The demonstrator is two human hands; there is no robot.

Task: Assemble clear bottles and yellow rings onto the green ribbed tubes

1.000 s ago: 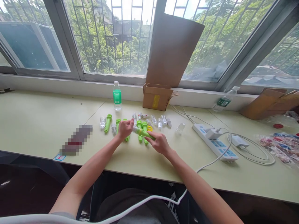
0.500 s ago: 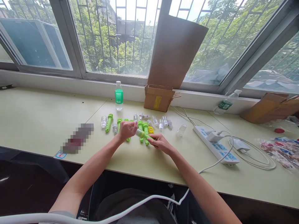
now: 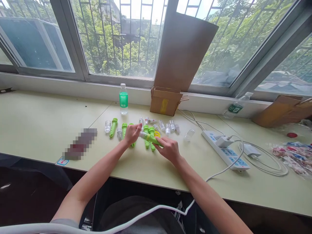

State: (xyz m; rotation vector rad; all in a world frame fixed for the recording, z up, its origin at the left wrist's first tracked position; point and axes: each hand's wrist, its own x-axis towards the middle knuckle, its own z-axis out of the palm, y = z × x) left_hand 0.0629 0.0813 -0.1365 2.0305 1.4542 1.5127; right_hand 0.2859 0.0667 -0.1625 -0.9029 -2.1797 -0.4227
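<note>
My left hand (image 3: 133,134) is closed around the clear plastic end (image 3: 143,134) of a green plastic tube. My right hand (image 3: 170,148) grips the lower end of that green tube (image 3: 154,140), which tilts down to the right above the table. Beneath and behind it lie several similar green tubes (image 3: 152,138), partly covered by my hands. One more green tube (image 3: 113,127) is farther left, beside a clear plastic cup (image 3: 108,126). Several small clear capsules with grey or white ends (image 3: 168,129) are scattered behind, and a yellow ring (image 3: 157,133) is near the tubes.
A water bottle (image 3: 123,100) stands at the back, left of a cardboard box (image 3: 164,102). A clear piece (image 3: 189,135) lies right of the tubes. Farther right are a power strip (image 3: 225,151) with cables and bagged items (image 3: 293,156). A blurred object (image 3: 80,143) lies left.
My right hand has shifted its grip on the green tube, with the fingers now more over its top. The left hand stays on the clear end, turned slightly.
</note>
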